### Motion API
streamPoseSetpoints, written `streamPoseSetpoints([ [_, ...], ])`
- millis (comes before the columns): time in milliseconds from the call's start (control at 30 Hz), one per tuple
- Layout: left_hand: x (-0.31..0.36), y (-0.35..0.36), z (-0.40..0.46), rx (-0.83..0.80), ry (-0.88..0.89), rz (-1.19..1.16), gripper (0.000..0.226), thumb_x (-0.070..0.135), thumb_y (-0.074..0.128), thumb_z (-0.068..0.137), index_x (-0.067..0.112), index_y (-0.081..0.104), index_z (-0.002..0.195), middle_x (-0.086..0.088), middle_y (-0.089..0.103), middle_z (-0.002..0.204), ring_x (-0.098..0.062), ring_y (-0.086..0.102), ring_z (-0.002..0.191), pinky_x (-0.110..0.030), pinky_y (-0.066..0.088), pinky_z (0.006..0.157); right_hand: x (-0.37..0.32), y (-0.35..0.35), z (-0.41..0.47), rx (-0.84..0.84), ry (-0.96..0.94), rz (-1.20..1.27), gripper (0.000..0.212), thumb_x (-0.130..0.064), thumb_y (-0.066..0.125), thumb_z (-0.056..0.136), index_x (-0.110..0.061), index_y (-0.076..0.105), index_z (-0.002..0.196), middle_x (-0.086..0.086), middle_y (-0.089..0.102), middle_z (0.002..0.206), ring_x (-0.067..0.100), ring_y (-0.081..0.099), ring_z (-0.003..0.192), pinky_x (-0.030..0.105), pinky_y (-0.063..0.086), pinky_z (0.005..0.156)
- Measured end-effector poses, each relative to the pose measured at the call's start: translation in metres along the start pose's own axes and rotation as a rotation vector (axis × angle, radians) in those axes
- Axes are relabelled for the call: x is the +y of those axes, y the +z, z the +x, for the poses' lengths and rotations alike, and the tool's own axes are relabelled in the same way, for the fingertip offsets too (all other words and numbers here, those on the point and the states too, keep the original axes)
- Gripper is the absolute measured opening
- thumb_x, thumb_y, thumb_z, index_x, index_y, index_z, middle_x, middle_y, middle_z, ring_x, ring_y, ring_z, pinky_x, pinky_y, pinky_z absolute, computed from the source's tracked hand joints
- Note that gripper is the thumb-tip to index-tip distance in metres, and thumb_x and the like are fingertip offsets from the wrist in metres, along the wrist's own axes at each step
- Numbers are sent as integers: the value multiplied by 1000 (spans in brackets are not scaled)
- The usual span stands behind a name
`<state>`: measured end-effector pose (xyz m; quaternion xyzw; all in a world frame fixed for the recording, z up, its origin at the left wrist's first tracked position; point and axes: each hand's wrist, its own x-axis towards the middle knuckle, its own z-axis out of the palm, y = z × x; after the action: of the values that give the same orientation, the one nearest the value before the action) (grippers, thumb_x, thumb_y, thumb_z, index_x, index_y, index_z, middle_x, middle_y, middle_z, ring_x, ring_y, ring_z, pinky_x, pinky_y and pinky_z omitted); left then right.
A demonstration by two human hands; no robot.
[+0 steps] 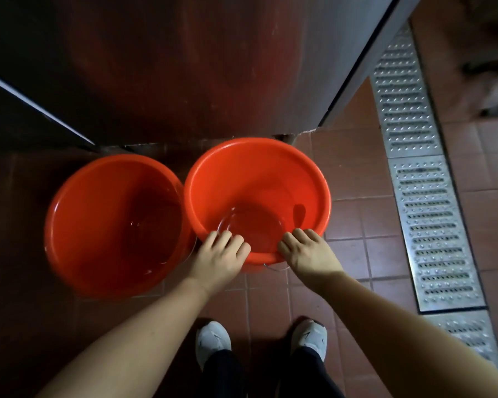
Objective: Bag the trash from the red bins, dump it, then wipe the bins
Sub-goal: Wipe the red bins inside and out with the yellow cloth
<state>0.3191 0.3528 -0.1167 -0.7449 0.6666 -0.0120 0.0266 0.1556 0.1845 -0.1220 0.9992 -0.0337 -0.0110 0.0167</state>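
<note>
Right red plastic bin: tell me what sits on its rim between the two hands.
Nothing: in the head view, only a bare stretch of the right red plastic bin near rim shows between the left hand and right hand, which both grip it.

The two red bins (115,225) (256,179) touch, backed by a steel cabinet (213,67); open tiled floor (357,225) lies right.

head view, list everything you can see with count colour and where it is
red bins: 2, red-orange, side by side on the floor; the right one overlaps the left one's rim
metal cabinet: 1, dark steel, behind the bins
floor tiles: many, reddish brown
drain grate: 1 strip, silver, along the right
shoes: 2, white, bottom centre
left hand: gripping the right bin's near rim
right hand: gripping the same rim
</note>
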Motion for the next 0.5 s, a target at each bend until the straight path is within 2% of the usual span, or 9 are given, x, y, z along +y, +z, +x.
streamPoseSetpoints([
  [200, 2, -106, 9, -8, 63, -18, 7, 12, 58, 88, 18, 60, 85, -4, 57, 81, -27, 57, 73, -39, 48, 65, 20, -115, -16, -24, -12, -8, 15, -11, 50, 86, -17, 63, 81, 4, 58, 80, 25, 54, 67, 37, 46, 60],
  [300, 2, -195, 12, -1, 105, -11, 7, 13, 55, 88, 18, 61, 88, -4, 59, 84, -27, 57, 74, -39, 49, 65, 29, -200, -26, -13, -2, -7, 13, -11, 52, 86, -17, 63, 84, 4, 57, 82, 26, 54, 69, 38, 47, 62],
  [400, 1, -295, 10, -22, 140, -5, 17, 14, 47, 88, 18, 63, 90, -4, 60, 85, -26, 58, 75, -38, 51, 67, 33, -292, -41, 8, 9, 1, 15, -12, 47, 88, -17, 62, 87, 4, 56, 85, 25, 53, 71, 38, 47, 63],
  [500, -3, -381, 8, -7, 183, 40, 21, 15, 45, 85, 17, 65, 94, -3, 62, 88, -25, 60, 78, -37, 53, 70, 34, -370, -48, 37, 7, -33, 12, -14, 50, 86, -17, 62, 89, 3, 56, 87, 25, 54, 73, 38, 48, 64],
])
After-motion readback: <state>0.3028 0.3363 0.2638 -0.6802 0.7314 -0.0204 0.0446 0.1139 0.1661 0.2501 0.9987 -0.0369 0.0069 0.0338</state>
